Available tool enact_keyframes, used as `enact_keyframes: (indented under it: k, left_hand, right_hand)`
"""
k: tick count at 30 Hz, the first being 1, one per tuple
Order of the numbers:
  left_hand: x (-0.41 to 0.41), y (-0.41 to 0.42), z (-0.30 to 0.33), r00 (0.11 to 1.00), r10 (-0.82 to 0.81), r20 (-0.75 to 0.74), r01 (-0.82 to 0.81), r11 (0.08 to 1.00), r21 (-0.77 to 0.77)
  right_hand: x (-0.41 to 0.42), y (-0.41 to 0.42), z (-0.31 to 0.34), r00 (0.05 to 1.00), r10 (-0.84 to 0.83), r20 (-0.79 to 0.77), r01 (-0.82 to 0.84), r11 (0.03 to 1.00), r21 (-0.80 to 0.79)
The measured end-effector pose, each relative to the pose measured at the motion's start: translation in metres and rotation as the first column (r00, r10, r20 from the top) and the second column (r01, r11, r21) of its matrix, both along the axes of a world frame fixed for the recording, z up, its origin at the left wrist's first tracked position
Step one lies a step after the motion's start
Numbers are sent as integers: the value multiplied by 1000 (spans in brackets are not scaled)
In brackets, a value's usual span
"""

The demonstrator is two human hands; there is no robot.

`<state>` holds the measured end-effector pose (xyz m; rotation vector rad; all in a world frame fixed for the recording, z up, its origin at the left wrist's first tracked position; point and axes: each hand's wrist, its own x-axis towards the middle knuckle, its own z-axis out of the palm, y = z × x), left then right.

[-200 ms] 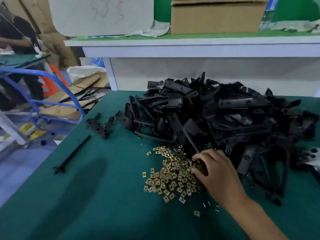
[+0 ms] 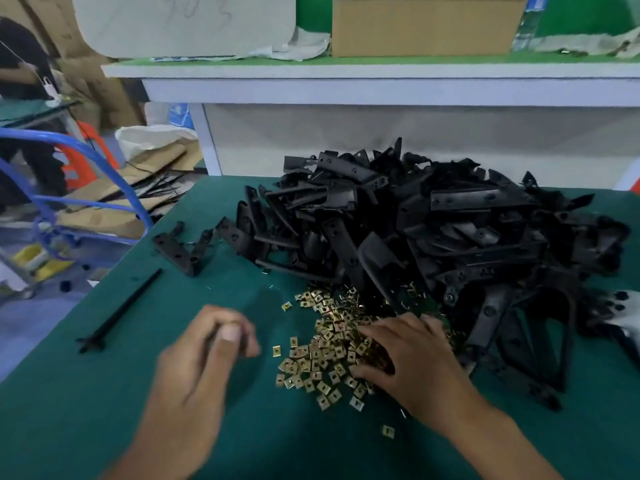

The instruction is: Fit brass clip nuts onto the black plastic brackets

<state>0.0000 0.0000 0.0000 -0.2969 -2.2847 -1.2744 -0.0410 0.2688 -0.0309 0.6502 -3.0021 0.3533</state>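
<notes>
Green matting covers the bench (image 2: 104, 410), which stands against a white shelf unit (image 2: 381, 88) carrying a cardboard box (image 2: 422, 26); beyond the bench's left edge lie flattened cardboard (image 2: 138, 181) and a blue tubular frame (image 2: 86, 157) on the floor. Heaped over the far right of the bench is a large pile of black plastic brackets (image 2: 433, 230); two brackets (image 2: 180, 247) lie apart from it on the left, and a thin black rod (image 2: 121, 310) lies nearer the left edge. At the near foot of the heap, a scatter of brass clip nuts (image 2: 322, 362) spreads over the matting, with a few strays just apart from it, one (image 2: 388, 431) nearest the viewer. The right hand (image 2: 408, 358) rests palm down on the right side of the nuts, fingers bent into them and thumb tip touching them; whether it has one pinched cannot be told. The left hand (image 2: 207, 351) is blurred, held just left of the nuts with fingers curled against the thumb; a dark sliver shows between them, but whether it grips anything cannot be told.
</notes>
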Motion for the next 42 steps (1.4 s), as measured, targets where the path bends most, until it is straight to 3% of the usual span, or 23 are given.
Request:
enact_keyframes:
  k: [1, 6, 11, 18, 24, 27, 30, 34, 37, 40, 42]
  left_hand:
    - [-4, 12, 9, 1000, 10, 19, -10, 999, 50]
    - [-73, 68, -19, 980, 64, 190, -55, 997, -52]
    - [-74, 77, -41, 988, 6, 155, 24, 981, -191]
    - [-61, 82, -38, 995, -65, 71, 82, 958, -276]
    - [-50, 97, -40, 964, -198, 180, 232, 953, -193]
    - [-46, 104, -40, 916, -304, 263, 304, 952, 43]
    - [-48, 104, -40, 906, -334, 260, 301, 940, 162]
    - [-53, 99, -42, 909, -299, 292, 253, 950, 185]
    - [-55, 95, -46, 931, -217, 294, 198, 976, 93]
    - [-55, 91, -46, 979, -109, 170, 144, 968, -206]
    - [-56, 90, -45, 994, -97, 57, 111, 923, -367]
  right_hand:
    - [0, 0, -1, 1000, 9, -5, -9, 1000, -19]
    - [0, -1, 0, 995, 32, -93, -44, 990, -133]
    - [0, -4, -2, 992, 2, -129, -23, 987, -162]
    - [1, 4, -4, 972, -103, -213, 11, 920, -392]
    - [0, 9, -1, 931, -241, -275, 34, 806, -591]
    - [1, 12, -4, 920, -196, -339, -43, 809, -587]
    - [3, 11, -7, 914, -152, -376, -110, 800, -590]
    - [2, 9, -8, 926, -142, -350, -107, 790, -603]
    - [2, 16, -6, 947, -153, -283, -20, 849, -528]
    - [1, 24, -4, 949, -266, -168, 194, 915, -355]
    - [-2, 25, -7, 920, -284, -272, 220, 945, -242]
